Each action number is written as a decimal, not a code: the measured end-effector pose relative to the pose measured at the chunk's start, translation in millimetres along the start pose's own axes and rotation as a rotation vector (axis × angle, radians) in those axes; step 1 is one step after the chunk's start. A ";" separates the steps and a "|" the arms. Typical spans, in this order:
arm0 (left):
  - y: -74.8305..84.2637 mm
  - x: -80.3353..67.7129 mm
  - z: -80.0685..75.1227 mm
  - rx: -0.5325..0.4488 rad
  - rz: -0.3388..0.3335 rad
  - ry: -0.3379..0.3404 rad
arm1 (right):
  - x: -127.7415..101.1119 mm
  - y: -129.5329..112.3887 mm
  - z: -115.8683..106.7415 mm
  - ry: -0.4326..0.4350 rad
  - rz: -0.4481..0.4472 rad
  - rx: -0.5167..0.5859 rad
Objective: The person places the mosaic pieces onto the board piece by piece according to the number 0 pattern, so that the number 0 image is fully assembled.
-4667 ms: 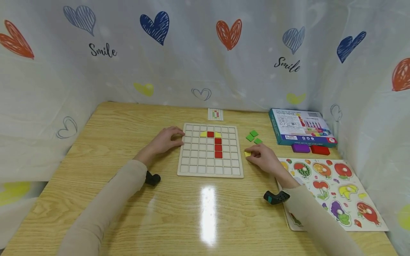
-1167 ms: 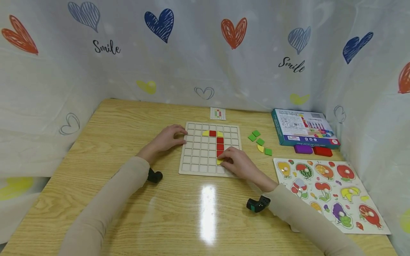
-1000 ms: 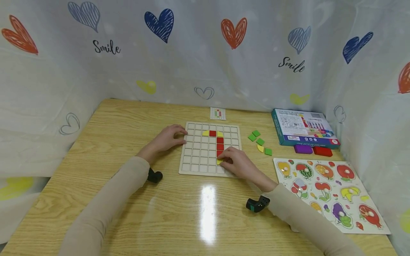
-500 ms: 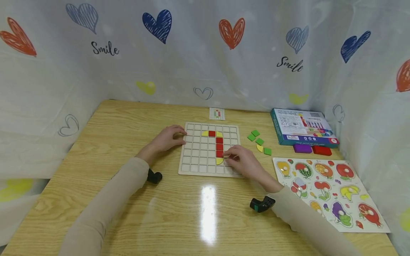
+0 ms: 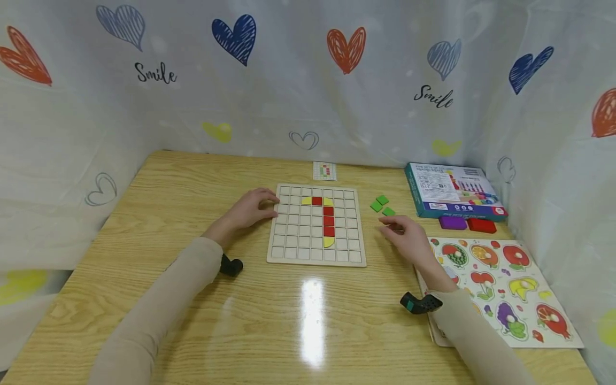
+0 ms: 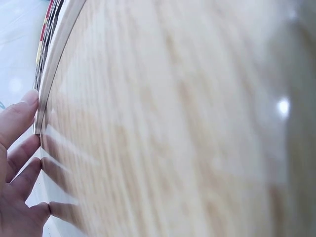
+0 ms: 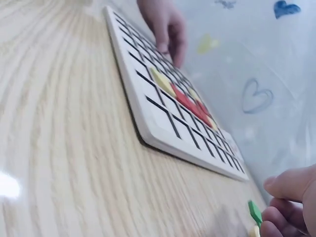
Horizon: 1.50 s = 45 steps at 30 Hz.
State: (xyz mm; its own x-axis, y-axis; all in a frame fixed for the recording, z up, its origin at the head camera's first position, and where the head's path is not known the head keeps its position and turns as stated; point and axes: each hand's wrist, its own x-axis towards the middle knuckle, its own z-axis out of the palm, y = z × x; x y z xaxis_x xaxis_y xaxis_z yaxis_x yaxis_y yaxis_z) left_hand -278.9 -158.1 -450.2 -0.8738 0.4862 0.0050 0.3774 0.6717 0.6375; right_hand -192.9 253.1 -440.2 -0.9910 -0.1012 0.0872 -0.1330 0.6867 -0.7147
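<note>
A wooden grid board (image 5: 293,235) lies mid-table. It carries a red column (image 5: 329,221) topped by a red square (image 5: 316,201) between two yellow quarter pieces, with a yellow rounded piece (image 5: 329,241) set below the column. My left hand (image 5: 250,208) rests at the board's left edge (image 6: 45,98), its fingers (image 6: 15,123) fairly straight and touching it. My right hand (image 5: 406,235) hovers right of the board, holding nothing I can see. Its loosely curled fingertips (image 7: 276,219) sit next to a green piece (image 7: 255,212) and a yellow piece (image 7: 254,231).
Three green squares (image 5: 382,205) lie just beyond my right hand. A small pattern card (image 5: 324,171) sits behind the board. At the right are a teal box (image 5: 452,191), a purple block (image 5: 452,222), a red block (image 5: 481,225) and a fruit puzzle board (image 5: 500,278). A heart-printed curtain surrounds the table.
My right hand left the yellow rounded piece in the cell under the red column, then moved right off the board to the loose pieces. My left hand stayed put.
</note>
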 end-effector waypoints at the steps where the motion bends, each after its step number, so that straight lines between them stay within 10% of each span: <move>1: -0.1 0.1 0.0 0.000 0.001 0.002 | -0.5 3.0 -2.7 0.016 0.022 -0.003; 12: -0.5 0.7 -0.1 0.003 0.018 0.016 | 5.2 30.0 -26.9 0.051 0.143 -0.080; 45: -1.4 0.6 0.6 0.010 0.024 0.016 | 7.8 31.9 -21.3 -0.037 0.023 -0.227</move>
State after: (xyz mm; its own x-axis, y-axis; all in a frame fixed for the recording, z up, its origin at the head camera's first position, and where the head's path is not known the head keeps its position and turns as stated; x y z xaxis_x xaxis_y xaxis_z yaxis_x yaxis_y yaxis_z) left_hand -279.7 -158.5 -451.6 -0.8690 0.4937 0.0323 0.4013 0.6652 0.6296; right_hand -205.0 289.6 -447.4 -0.9933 -0.1070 0.0446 -0.1140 0.8329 -0.5416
